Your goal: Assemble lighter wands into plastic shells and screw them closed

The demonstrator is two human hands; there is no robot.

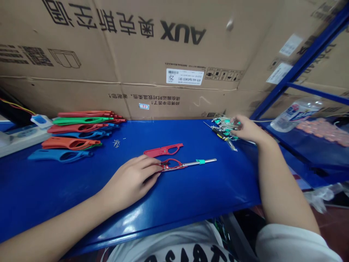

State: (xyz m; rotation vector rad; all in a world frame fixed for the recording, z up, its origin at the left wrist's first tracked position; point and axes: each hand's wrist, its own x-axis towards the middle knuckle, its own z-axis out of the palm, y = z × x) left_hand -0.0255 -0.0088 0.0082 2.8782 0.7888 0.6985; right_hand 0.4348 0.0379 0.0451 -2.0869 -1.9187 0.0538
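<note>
On the blue bench, the left hand is gripping a red casing with its fingers, a metal tube extending rightward. A red half-shell is lying just beyond. The right hand is reaching over small parts; I cannot tell whether its blurred fingers are gripping any.

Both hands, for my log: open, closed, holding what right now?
Left hand: holding the red handle with the metal tube.
Right hand: at the parts pile; blurred, cannot tell.
</note>
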